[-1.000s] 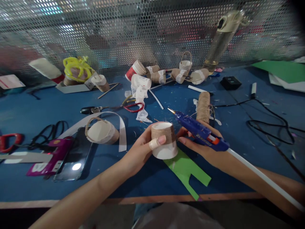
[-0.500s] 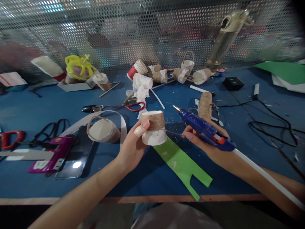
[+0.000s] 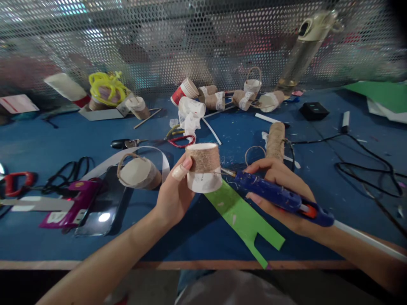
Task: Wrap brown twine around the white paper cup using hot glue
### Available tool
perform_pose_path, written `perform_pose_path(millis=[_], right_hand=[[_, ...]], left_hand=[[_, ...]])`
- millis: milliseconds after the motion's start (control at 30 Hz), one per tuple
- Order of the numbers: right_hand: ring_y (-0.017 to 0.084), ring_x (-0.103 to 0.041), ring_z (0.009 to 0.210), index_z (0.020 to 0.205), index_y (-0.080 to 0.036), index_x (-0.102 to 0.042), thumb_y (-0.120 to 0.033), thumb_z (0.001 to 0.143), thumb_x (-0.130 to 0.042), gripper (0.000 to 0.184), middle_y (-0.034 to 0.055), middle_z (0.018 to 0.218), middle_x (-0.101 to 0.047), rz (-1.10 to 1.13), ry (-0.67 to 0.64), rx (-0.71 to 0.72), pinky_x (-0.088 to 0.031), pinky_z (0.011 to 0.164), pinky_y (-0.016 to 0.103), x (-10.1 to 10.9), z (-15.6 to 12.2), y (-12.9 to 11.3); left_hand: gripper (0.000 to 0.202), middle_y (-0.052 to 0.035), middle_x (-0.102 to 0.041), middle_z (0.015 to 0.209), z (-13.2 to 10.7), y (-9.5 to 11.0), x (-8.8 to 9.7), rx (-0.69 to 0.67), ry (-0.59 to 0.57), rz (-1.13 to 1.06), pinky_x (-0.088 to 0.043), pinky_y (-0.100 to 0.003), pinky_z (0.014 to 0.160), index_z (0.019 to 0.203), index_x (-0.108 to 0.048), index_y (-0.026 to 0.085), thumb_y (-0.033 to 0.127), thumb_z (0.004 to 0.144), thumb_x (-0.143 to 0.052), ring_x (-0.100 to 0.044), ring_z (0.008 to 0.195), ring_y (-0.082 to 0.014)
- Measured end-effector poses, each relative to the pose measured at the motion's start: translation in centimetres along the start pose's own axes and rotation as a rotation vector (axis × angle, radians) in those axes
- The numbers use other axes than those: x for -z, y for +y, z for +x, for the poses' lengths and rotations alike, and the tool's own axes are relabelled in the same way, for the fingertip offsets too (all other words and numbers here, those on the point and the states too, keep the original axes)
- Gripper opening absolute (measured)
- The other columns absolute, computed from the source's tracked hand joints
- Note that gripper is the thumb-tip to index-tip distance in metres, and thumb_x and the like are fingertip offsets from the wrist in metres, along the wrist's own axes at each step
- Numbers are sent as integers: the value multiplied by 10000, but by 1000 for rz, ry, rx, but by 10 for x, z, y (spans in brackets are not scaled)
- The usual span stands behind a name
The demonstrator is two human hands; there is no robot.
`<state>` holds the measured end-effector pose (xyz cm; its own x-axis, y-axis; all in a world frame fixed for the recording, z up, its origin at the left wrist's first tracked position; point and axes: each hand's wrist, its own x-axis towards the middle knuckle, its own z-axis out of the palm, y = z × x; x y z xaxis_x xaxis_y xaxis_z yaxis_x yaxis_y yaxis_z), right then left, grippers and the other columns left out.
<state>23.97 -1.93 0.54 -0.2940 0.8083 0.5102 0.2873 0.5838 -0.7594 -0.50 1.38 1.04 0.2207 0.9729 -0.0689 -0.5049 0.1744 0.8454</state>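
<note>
My left hand point(image 3: 176, 186) is closed around a small paper cup point(image 3: 204, 182), its upper part wrapped in brown twine point(image 3: 205, 159) and its lower part bare white. A bandage covers the thumb. In my right hand point(image 3: 282, 186) lies a blue glue gun point(image 3: 270, 190), with a white glue stick point(image 3: 365, 239) out of its back. The gun's metal nozzle points left, at the cup's side near the lower edge of the twine; whether they touch I cannot tell. Beyond the right hand lies a roll of twine point(image 3: 275, 142), with a loop of strand beside it.
A cut green sheet point(image 3: 244, 220) lies below the cup. To the left are a twine-handled cup point(image 3: 136, 173), a phone point(image 3: 104, 207) and a purple glue gun point(image 3: 81, 199). Red-handled scissors point(image 3: 181, 141), several wrapped cups point(image 3: 214, 101) and a bottle point(image 3: 302, 55) stand farther back. Black cable point(image 3: 343, 165) crosses the right side.
The glue gun has come down and left, so its nozzle is now by the cup. My right hand no longer pinches the twine strand; a loop shows near the roll.
</note>
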Motion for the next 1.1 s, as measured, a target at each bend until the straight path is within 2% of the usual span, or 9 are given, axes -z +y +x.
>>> perform_pose_path(millis=[100,267,400,467,533,633,867,1100], right_hand=[[241,-665,1050,798,-228,-554,-53,811,-701,228,59,1128,-634,12,11,14,-536,897,403,0,0,0],[263,-637,970,798,-251,-517,-43,786,-680,265,26,877,-585,-45,24,68,-519,818,409,-1,3,0],[300,-609,1058,769,-251,-465,-35,733,-666,297,42,937,-599,-205,122,133,-471,901,465,0,4,0],[269,-625,969,781,-246,-472,-38,738,-681,299,45,965,-601,-192,89,105,-483,845,435,1,2,-1],[211,-608,796,802,-245,-501,-50,785,-679,265,30,895,-588,-125,-16,37,-483,715,376,3,1,-3],[167,-510,638,796,-248,-524,-59,840,-648,231,-3,761,-526,-80,-100,-64,-403,581,334,5,-1,-5],[135,-464,573,737,-243,-453,-92,796,-665,267,-37,705,-460,-80,-111,-142,-342,526,300,6,-3,-4],[125,-434,558,723,-243,-426,-93,803,-656,286,-52,686,-439,-97,-99,-123,-329,531,286,5,-1,-4]], left_hand=[[405,-60,-788,1146,0,1,-3,-20,-6,-9,-573,-327,867,1173,-759,199,484,892,-697,-725,1013,-244],[394,-64,-788,1150,-1,1,-4,-52,0,6,-578,-331,834,1153,-769,201,480,885,-696,-727,989,-241],[408,-74,-789,1141,-1,0,-2,-59,0,16,-568,-345,857,1172,-762,192,479,890,-690,-724,1000,-249],[395,-74,-789,1134,-1,-1,-1,-59,-5,16,-563,-344,872,1155,-766,188,471,887,-700,-722,1001,-246],[376,-73,-790,1132,-1,0,-2,-58,-8,14,-564,-344,868,1118,-775,188,471,878,-714,-720,995,-245],[360,-73,-789,1144,-2,0,-3,-54,-10,16,-572,-348,834,1077,-785,191,478,869,-722,-717,993,-250],[350,-71,-790,1111,-3,0,-4,-45,-15,18,-569,-351,829,1051,-789,190,474,853,-735,-714,976,-245],[367,-81,-780,1121,-2,0,-2,-39,-18,25,-570,-360,830,1076,-769,187,480,855,-745,-712,991,-253]])
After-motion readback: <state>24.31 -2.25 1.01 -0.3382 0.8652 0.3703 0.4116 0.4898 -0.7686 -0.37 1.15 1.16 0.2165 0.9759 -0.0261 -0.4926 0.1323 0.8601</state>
